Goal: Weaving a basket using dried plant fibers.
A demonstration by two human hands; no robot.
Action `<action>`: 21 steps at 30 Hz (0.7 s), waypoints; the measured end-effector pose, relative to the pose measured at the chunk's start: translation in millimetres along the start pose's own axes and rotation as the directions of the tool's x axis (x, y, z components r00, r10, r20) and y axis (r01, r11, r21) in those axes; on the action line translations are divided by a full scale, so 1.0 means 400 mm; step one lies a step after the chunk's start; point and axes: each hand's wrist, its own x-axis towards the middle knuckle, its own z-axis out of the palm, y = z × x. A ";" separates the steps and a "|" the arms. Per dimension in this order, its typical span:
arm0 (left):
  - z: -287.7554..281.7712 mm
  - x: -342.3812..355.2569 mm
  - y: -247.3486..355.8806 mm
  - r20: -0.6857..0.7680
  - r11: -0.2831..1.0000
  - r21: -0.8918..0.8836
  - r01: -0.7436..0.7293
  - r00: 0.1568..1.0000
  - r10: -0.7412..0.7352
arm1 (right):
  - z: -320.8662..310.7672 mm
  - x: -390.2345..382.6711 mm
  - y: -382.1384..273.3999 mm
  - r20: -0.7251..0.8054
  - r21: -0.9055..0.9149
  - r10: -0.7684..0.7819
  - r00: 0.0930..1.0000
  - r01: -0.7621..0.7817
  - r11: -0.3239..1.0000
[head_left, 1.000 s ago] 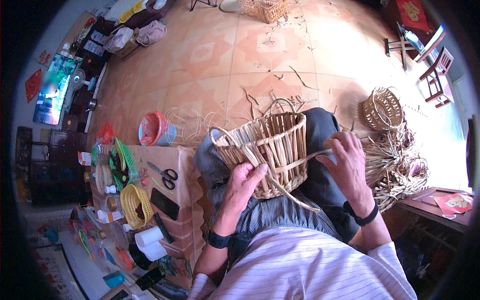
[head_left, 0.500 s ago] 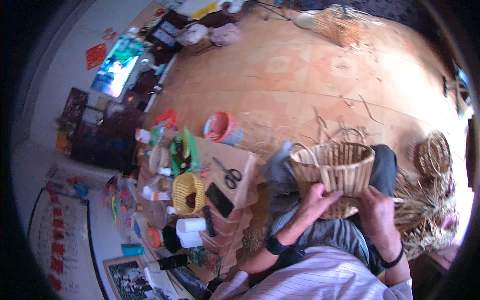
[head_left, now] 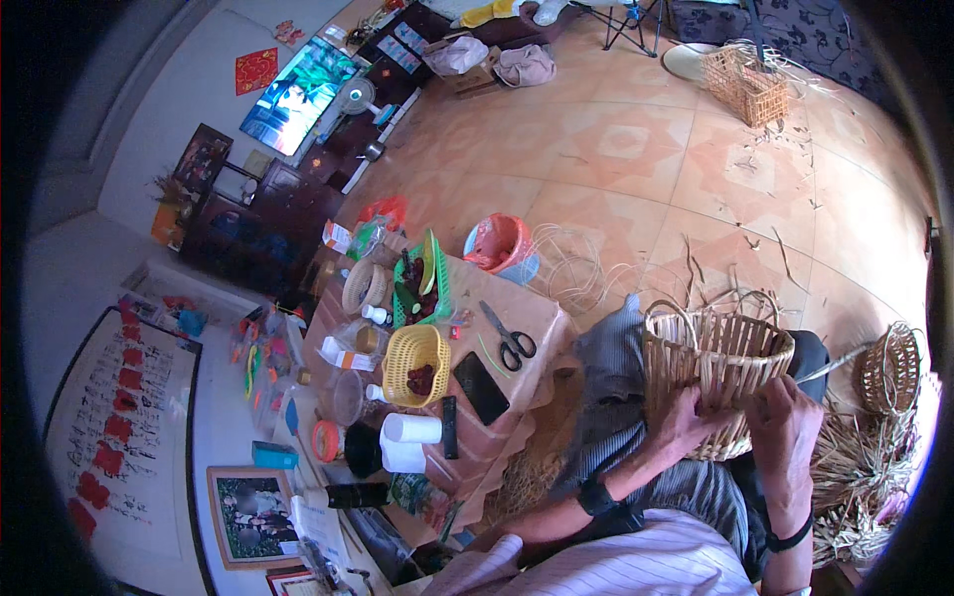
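Observation:
A woven basket [head_left: 674,370] of pale, flat strips, with small loop handles on its rim, rests upright on my lap between my knees. My left hand [head_left: 688,422] grips the near side of its wall, thumb and fingers pressed against the strips. Beside it, my right hand [head_left: 784,427] is closed in a pinch at the basket's right side. A long thin plant strip [head_left: 833,365] runs out past the top of that hand toward the right. The fingertips of the right hand are partly hidden behind its knuckles.
At my left, a low table holds scissors [head_left: 510,338], a black phone [head_left: 481,387], a yellow basket [head_left: 415,370] and a green basket [head_left: 437,306]. A bucket [head_left: 517,266] stands beyond it. A small woven basket [head_left: 890,370] and loose dry strips [head_left: 863,462] lie at my right.
The whole view has shifted, so the scene sits further right and lower. My right hand has risen along the basket's side, and the strip now points up and right from it.

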 end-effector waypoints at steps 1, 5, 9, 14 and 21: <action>0.006 -0.001 -0.012 -0.024 0.998 0.057 -0.002 1.000 0.003 | 0.006 0.002 -0.012 0.000 0.003 -0.002 1.000 0.002 1.000; 0.027 -0.013 -0.056 -0.184 0.970 0.241 0.041 0.983 0.004 | 0.016 0.001 -0.033 0.035 0.047 -0.065 0.997 0.063 0.997; 0.038 -0.017 -0.070 -0.262 0.968 0.247 -0.032 0.960 0.098 | 0.015 0.000 -0.041 0.071 0.063 -0.131 0.989 0.126 0.990; 0.050 -0.015 -0.069 -0.283 0.933 0.356 -0.051 0.946 0.160 | -0.004 -0.001 -0.047 0.070 0.057 -0.202 0.977 0.198 0.978; 0.064 0.020 -0.085 -0.218 0.987 0.159 -0.024 0.974 0.059 | 0.016 -0.006 -0.022 0.042 -0.023 -0.283 0.958 0.284 0.958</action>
